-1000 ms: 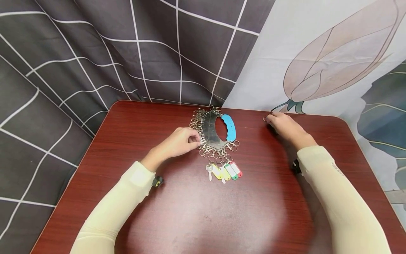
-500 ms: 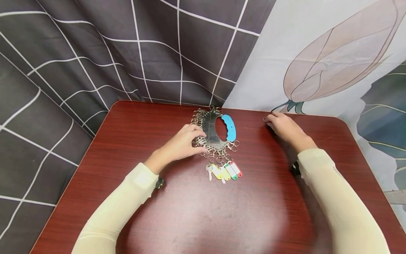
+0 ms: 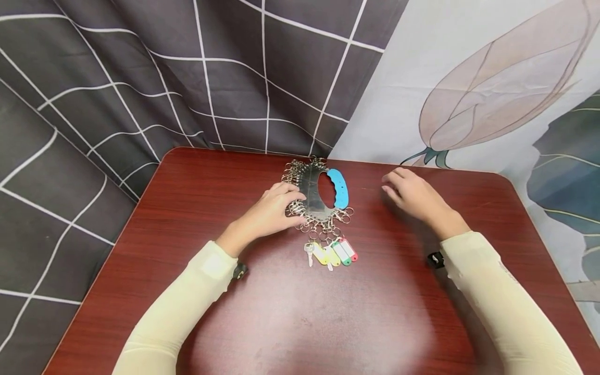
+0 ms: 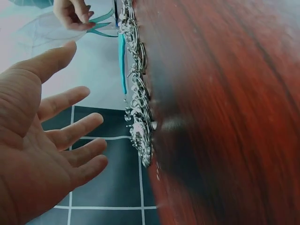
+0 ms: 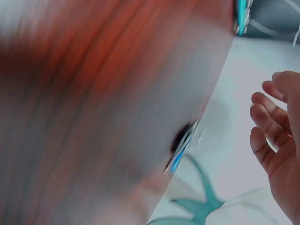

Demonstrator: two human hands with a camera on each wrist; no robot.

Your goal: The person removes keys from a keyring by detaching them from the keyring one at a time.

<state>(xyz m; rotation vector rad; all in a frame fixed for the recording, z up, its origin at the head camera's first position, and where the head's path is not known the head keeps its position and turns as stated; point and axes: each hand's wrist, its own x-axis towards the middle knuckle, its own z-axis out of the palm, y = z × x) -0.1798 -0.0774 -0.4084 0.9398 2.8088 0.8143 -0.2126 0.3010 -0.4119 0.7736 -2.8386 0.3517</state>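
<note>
You are at a curtained-off table, seemingly indoors; your worktop (image 3: 300, 323) is reddish-brown, wood-grained, with rounded far corners; a dark curtain with white grid lines (image 3: 234, 88) hangs in folds behind it and to your left; a pale hanging (image 3: 398, 88) with a flower print (image 3: 497, 99) covers your right; whether home, office or workshop, you cannot tell.

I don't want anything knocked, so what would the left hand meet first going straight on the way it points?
Probably the metal rings along the left edge of the plate. Height is hard to judge, so the left hand might pass over them.
</note>
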